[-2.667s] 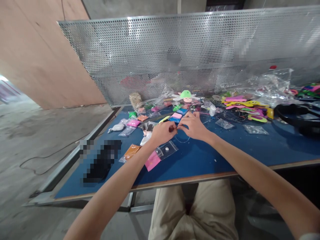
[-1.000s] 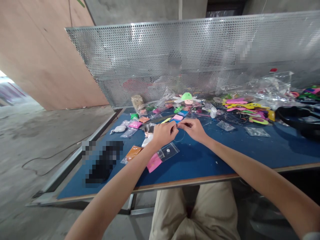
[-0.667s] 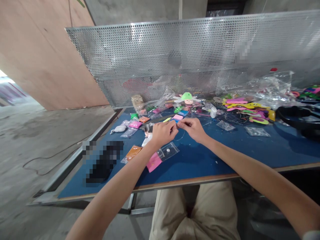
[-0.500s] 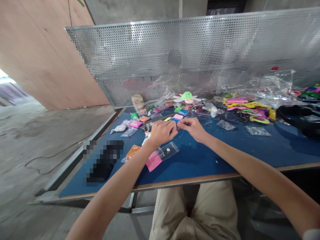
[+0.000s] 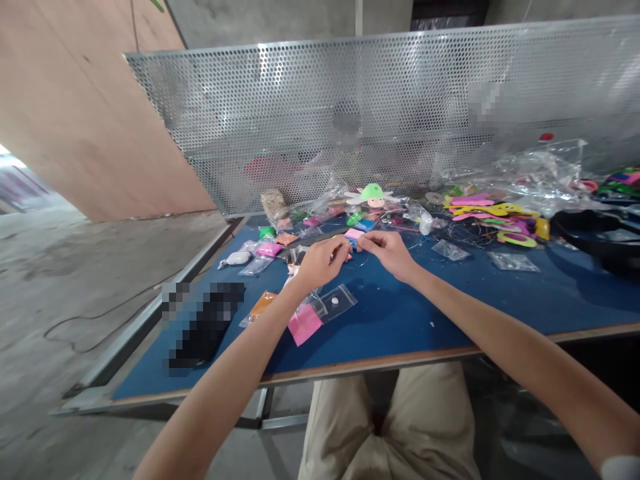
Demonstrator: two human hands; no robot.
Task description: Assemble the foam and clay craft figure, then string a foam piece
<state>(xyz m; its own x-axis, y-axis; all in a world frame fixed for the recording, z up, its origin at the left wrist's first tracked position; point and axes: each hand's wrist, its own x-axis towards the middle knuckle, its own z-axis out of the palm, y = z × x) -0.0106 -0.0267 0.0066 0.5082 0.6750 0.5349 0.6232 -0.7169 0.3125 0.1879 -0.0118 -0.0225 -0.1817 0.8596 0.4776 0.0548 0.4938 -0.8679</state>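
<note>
Over the middle of the blue table, my left hand (image 5: pixel 323 261) is closed in a pinch, and what its fingertips hold is too small to make out. Just to its right, my right hand (image 5: pixel 391 252) also pinches, with its thumb and forefinger together. A small gap separates the two sets of fingertips. Behind them lies a pink and blue block-like packet (image 5: pixel 355 234), partly covered by the fingers. Below my left hand are a clear zip bag with a white round piece (image 5: pixel 335 301), a pink packet (image 5: pixel 305 325) and an orange packet (image 5: pixel 262 306).
A perforated metal screen (image 5: pixel 300 100) stands along the back of the blue table (image 5: pixel 400 320). A green-capped toy figure (image 5: pixel 373 193), colourful foam pieces (image 5: pixel 487 208), small clear bags (image 5: pixel 513 261), a white case (image 5: pixel 238 257) and a black strap (image 5: pixel 595 233) lie around.
My fingertips have drawn slightly apart, the left hand shifting a little left and turning so that its thumb side shows more. The whole view has moved slightly.
</note>
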